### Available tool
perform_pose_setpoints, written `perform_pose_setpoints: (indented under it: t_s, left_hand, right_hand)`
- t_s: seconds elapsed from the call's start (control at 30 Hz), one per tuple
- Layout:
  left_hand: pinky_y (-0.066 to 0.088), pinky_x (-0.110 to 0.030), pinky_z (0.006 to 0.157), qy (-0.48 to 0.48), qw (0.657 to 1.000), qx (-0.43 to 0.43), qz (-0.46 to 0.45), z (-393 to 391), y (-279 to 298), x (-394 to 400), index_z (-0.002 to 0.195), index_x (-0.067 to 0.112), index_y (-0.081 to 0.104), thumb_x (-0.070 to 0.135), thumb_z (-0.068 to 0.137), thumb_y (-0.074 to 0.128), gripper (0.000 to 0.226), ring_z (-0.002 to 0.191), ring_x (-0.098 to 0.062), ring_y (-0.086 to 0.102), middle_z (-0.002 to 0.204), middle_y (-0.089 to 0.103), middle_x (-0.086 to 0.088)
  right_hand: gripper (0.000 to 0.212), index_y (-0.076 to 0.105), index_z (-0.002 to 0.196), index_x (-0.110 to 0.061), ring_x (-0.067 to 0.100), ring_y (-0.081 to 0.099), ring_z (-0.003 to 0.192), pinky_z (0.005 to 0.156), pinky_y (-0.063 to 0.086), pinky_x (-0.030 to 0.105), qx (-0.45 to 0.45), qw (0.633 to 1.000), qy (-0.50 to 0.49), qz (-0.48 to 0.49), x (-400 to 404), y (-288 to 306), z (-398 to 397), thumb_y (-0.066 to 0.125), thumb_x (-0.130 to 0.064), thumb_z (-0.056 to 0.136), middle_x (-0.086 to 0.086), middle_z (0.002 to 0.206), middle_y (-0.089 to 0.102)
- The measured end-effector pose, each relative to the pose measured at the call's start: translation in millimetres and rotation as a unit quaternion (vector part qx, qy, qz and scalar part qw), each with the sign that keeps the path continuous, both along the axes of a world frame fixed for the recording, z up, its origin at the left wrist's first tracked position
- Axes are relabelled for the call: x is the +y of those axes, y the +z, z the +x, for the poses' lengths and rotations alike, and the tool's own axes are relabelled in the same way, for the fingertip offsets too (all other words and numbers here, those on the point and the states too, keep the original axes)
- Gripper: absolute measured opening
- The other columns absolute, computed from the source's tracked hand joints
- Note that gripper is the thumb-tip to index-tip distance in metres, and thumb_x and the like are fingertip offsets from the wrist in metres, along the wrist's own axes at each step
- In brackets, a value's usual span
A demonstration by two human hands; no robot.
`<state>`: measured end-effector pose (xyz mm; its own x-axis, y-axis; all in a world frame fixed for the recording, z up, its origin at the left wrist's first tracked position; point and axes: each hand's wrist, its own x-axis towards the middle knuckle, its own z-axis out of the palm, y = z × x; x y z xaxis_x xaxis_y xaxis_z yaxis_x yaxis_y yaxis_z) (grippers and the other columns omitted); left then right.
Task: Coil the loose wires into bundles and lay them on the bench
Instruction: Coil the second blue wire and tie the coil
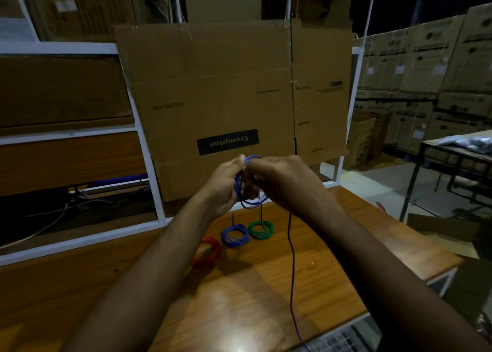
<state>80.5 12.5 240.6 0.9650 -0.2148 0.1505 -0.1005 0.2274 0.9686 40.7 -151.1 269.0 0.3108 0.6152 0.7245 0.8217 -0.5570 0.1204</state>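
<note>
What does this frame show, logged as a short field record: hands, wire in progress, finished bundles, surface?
left hand: grips the blue coil
right hand: grips the same coil
loose tail: hangs down from the coil toward the near edge
finished bundles: red, blue, green, lying flat
surface: wooden bench

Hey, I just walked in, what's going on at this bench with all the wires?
A person is coiling a blue wire above the wooden bench, gripping the loops with the left hand and right hand. Its loose tail still hangs down past the bench's near edge. Three finished bundles already lie on the bench: a red coil, a blue coil and a green coil.
</note>
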Motion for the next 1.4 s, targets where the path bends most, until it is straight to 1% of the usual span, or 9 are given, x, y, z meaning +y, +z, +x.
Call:
perform_pose_setpoints:
  t_s: [0.13, 0.27, 0.47, 0.6, 0.8, 0.93, 1.03, 1.23, 1.4]
  left_hand:
    - [0.021, -0.016, 0.036, -0.074, 0.995, 0.047, -0.038, -6.4, 5.7, -1.2, 0.088, 0.012, 0.046, 0.032, 0.107, 0.033, 0.031, 0.036, -0.006, 0.028, 0.051, 0.034, 0.004]
    - [0.011, -0.017, 0.036, -0.102, 0.989, 0.092, -0.062, -6.1, 10.3, 1.4, 0.076, 0.014, 0.043, 0.034, 0.106, 0.033, 0.037, 0.032, -0.002, 0.022, 0.046, 0.028, 0.008]
    - [0.011, -0.019, 0.040, -0.129, 0.986, 0.106, -0.007, -7.9, 7.1, 11.9, 0.076, 0.015, 0.046, 0.038, 0.105, 0.033, 0.039, 0.037, -0.003, 0.020, 0.049, 0.028, 0.009]
    - [0.010, -0.020, 0.040, -0.118, 0.987, 0.101, -0.033, -5.9, 11.3, 10.8, 0.075, 0.018, 0.040, 0.041, 0.106, 0.030, 0.040, 0.037, -0.004, 0.019, 0.050, 0.027, 0.009]
    - [0.014, -0.019, 0.036, -0.105, 0.984, 0.096, -0.108, -5.7, 16.9, 15.7, 0.073, 0.019, 0.038, 0.040, 0.106, 0.030, 0.040, 0.034, -0.004, 0.022, 0.048, 0.027, 0.009]
    - [0.015, -0.019, 0.035, -0.125, 0.974, 0.069, -0.175, -4.3, 27.6, 31.4, 0.072, 0.021, 0.035, 0.042, 0.106, 0.026, 0.041, 0.036, -0.004, 0.018, 0.047, 0.028, 0.008]
    - [0.014, -0.020, 0.038, -0.147, 0.972, 0.053, -0.174, -3.2, 30.1, 42.8, 0.074, 0.021, 0.036, 0.043, 0.105, 0.027, 0.040, 0.044, -0.007, 0.011, 0.049, 0.029, 0.008]
    - [0.017, -0.019, 0.037, -0.156, 0.971, 0.056, -0.174, 5.7, 25.8, 36.3, 0.074, 0.021, 0.038, 0.044, 0.106, 0.025, 0.041, 0.037, -0.004, 0.023, 0.050, 0.029, 0.009]
    - [0.017, -0.020, 0.037, -0.109, 0.982, 0.038, -0.147, 9.4, 21.9, 21.0, 0.075, 0.020, 0.038, 0.044, 0.106, 0.024, 0.041, 0.037, -0.005, 0.022, 0.052, 0.027, 0.008]
  right_hand:
    - [0.019, 0.061, 0.095, -0.015, -0.001, 0.048, 0.066, 0.058, 0.045, 0.018, 0.030, 0.984, -0.064, 0.166, -4.6, -8.5, 36.8, 0.070, -0.030, 0.088, -0.005, 0.090, 0.057]
    - [0.034, 0.063, 0.091, -0.023, 0.000, 0.056, 0.064, 0.056, 0.049, 0.031, 0.182, 0.967, -0.074, 0.163, -6.7, -15.2, 52.2, 0.049, -0.054, 0.094, -0.009, 0.082, 0.065]
    - [0.050, 0.048, 0.067, -0.031, 0.009, 0.046, 0.045, 0.044, 0.035, 0.024, 0.042, 0.977, -0.205, 0.047, -7.2, -14.3, 52.9, 0.028, -0.065, 0.097, -0.007, 0.049, 0.046]
    - [0.061, 0.058, 0.069, -0.021, 0.016, 0.058, 0.054, 0.050, 0.045, 0.035, 0.238, 0.950, -0.098, 0.178, -5.1, -19.7, 54.8, 0.037, -0.076, 0.087, 0.002, 0.060, 0.060]
    - [0.047, 0.054, 0.129, -0.019, 0.007, 0.045, 0.058, 0.053, 0.040, 0.022, 0.644, 0.714, 0.144, 0.232, -35.3, -72.3, 57.2, 0.066, -0.040, 0.089, -0.004, 0.086, 0.059]
    - [0.030, 0.064, 0.111, -0.008, 0.014, 0.052, 0.074, 0.071, 0.045, 0.029, 0.740, 0.627, 0.196, 0.146, -75.2, -137.9, 70.2, 0.071, -0.015, 0.082, 0.003, 0.091, 0.057]
    - [0.024, 0.068, 0.107, -0.004, 0.018, 0.065, 0.079, 0.076, 0.054, 0.035, 0.766, 0.528, 0.185, 0.316, -92.5, -164.8, 67.3, 0.071, -0.001, 0.083, 0.010, 0.093, 0.059]
    - [0.025, 0.064, 0.117, -0.014, 0.018, 0.071, 0.081, 0.059, 0.055, 0.023, 0.608, 0.591, 0.068, 0.525, -66.5, -132.7, 54.8, 0.061, -0.006, 0.093, 0.009, 0.104, 0.073]
    - [0.011, 0.065, 0.103, -0.015, 0.003, 0.052, 0.050, 0.044, 0.038, 0.019, 0.539, 0.721, -0.074, 0.431, -23.5, -100.1, 28.6, 0.056, -0.020, 0.100, 0.006, 0.084, 0.071]
